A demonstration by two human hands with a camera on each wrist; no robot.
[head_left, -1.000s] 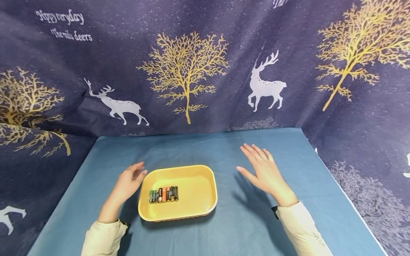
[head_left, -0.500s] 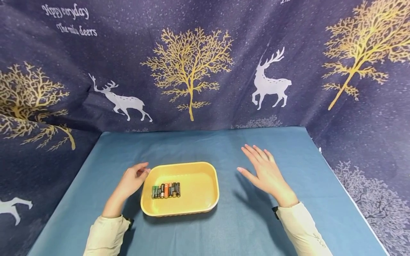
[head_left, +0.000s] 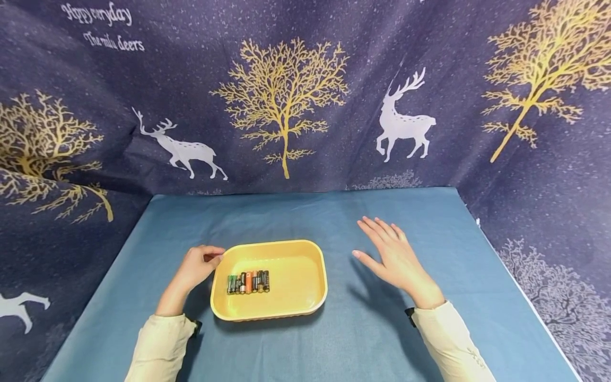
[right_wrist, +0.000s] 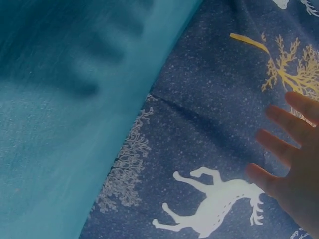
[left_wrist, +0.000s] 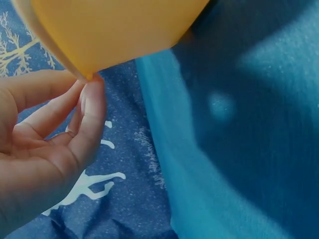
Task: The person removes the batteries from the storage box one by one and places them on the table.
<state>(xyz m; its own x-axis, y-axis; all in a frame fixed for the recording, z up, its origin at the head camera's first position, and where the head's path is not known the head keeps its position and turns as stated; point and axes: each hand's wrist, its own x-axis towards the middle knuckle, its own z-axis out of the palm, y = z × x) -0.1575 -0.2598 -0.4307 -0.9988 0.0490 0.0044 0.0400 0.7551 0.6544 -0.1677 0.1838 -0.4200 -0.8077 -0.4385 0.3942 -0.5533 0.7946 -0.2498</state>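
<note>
A yellow rectangular tray sits on the blue tablecloth, left of centre in the head view. Inside it, toward the left, several batteries lie side by side in a row; one is orange, others green or black. My left hand pinches the tray's rim at the far left corner. In the left wrist view, the thumb and fingertips of that left hand meet at the corner of the yellow tray. My right hand hovers over the cloth to the tray's right, fingers spread, holding nothing.
The blue cloth covers the table. A dark blue curtain printed with white deer and golden trees hangs behind it and at both sides.
My left fingers have closed from beside the tray's far left corner onto its rim. The head view has shifted slightly. My right hand has stayed nearly still.
</note>
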